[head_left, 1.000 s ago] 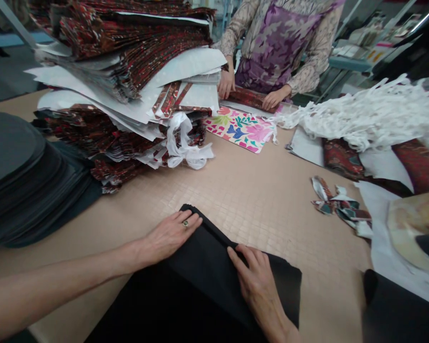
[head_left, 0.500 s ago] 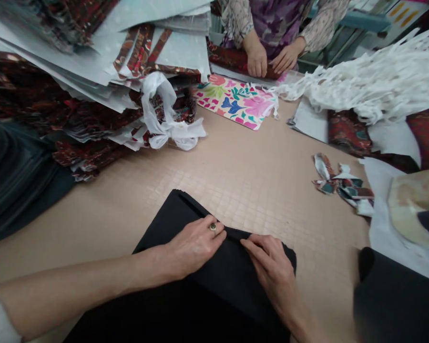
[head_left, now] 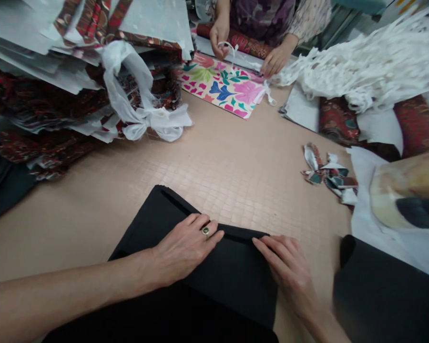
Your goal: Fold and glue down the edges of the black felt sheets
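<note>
A piece of black fabric (head_left: pixel 139 228) lies in front of me, its far edge turned over into a narrow fold. My left hand (head_left: pixel 186 247), wearing a ring with a green stone, has its fingers closed on that fold near the middle. Toward the fabric's far right corner, my right hand (head_left: pixel 289 262) pinches the same folded edge between thumb and fingers. Between the two hands a dark gap shows under the fold. The thumb of my left hand rests on top of the cloth.
Stacked patterned fabric and paper (head_left: pixel 67 100), tied with a white strip (head_left: pixel 128 95), stands at left. Across the table, a co-worker's hands (head_left: pixel 219 38) are near a floral piece (head_left: pixel 218 85). White strips (head_left: pixel 364 62), scraps (head_left: pixel 331 174) and another black fabric piece (head_left: pixel 389 286) lie at right.
My right hand has slid rightward along the fold, away from my left hand, which stays near the same spot. The co-worker's hands have moved apart, one raised with a white string. My view has shifted.
</note>
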Demonstrator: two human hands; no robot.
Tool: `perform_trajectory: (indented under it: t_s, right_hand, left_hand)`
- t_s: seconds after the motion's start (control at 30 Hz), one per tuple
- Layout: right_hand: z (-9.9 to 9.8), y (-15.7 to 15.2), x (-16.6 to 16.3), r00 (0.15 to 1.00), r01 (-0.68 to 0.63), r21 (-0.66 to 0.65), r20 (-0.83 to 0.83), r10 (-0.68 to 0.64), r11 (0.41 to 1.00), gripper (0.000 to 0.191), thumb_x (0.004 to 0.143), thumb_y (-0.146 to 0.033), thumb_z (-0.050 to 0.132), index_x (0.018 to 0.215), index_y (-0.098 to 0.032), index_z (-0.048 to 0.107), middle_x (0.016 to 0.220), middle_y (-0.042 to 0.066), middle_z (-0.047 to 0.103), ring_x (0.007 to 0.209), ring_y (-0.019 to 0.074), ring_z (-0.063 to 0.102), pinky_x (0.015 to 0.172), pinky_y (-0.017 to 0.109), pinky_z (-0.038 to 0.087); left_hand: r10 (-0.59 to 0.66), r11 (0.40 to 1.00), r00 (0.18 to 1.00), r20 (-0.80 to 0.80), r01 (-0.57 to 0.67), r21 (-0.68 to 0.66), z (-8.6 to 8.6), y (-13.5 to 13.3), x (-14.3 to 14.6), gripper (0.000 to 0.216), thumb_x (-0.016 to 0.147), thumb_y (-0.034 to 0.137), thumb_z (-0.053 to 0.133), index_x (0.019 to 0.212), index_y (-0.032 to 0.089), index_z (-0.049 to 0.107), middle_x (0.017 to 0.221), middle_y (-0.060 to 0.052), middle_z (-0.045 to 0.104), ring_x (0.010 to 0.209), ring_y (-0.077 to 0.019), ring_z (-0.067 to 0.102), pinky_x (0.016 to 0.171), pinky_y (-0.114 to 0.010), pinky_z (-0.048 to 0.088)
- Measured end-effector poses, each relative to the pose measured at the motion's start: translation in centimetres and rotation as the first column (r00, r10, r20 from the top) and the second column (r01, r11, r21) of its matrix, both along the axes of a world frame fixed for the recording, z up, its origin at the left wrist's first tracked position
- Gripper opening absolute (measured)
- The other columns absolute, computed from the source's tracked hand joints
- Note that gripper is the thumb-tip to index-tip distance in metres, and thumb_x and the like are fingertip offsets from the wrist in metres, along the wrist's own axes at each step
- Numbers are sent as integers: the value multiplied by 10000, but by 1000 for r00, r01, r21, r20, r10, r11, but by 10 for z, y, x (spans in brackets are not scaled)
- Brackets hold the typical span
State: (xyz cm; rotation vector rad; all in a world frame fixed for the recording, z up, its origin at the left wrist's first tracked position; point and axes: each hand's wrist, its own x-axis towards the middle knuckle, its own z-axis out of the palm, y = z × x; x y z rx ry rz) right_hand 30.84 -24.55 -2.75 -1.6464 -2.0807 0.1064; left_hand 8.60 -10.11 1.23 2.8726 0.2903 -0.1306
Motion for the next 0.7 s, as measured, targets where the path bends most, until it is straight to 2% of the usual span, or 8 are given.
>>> perform_trajectory:
  t_s: [0.2,0.3,0.4,0.53,0.6,0.7]
  right_hand:
    - [4,-14,23,993,-25,14,115,23,1000,415,917,-103,323,1313,-201,396,980,81,638,923,191,560,781,377,395]
    - [4,-15,27,983,-37,52,183,27,998,398,919,-99,312,1296,-174,416,964,83,643,918,190,556,793,378,392]
    - [4,-15,28,976,-47,78,214,30,996,379,917,-89,302,1260,-140,455,955,93,646,916,194,555,797,381,392]
    - [3,-15,28,980,-42,117,201,18,992,387,911,-76,296,1252,-147,463,949,86,652,907,185,563,784,369,406]
    - [2,-16,28,982,-27,126,191,3,992,386,911,-78,297,1248,-158,467,960,81,652,910,181,564,780,364,414]
    - [-1,-18,30,986,8,145,165,-32,989,374,910,-87,309,1238,-153,476,959,88,652,906,182,566,768,366,423]
  left_hand:
    - [-26,999,998,-63,24,-22,-5,-11,1,504,769,7,383,1268,75,354,1175,-126,493,1043,-247,442,834,-352,417]
    - [-16,1000,997,-70,16,8,-4,-11,0,575,754,6,401,1309,126,316,1184,-122,484,1060,-263,436,842,-371,423]
    - [-15,1000,997,-76,16,13,0,-9,3,568,742,15,440,1287,159,362,1160,-124,496,1049,-280,450,829,-396,435]
    - [-30,999,999,-15,29,-27,6,-13,21,434,771,18,440,1192,126,455,1144,-119,511,1054,-252,460,862,-367,428]
    - [-63,997,997,41,64,-36,4,-20,34,436,799,12,416,1225,104,416,1139,-120,517,1057,-232,468,874,-342,426]
    - [-81,997,996,36,81,1,-3,-31,49,486,809,17,413,1286,64,330,1114,-133,531,1031,-237,490,848,-346,437]
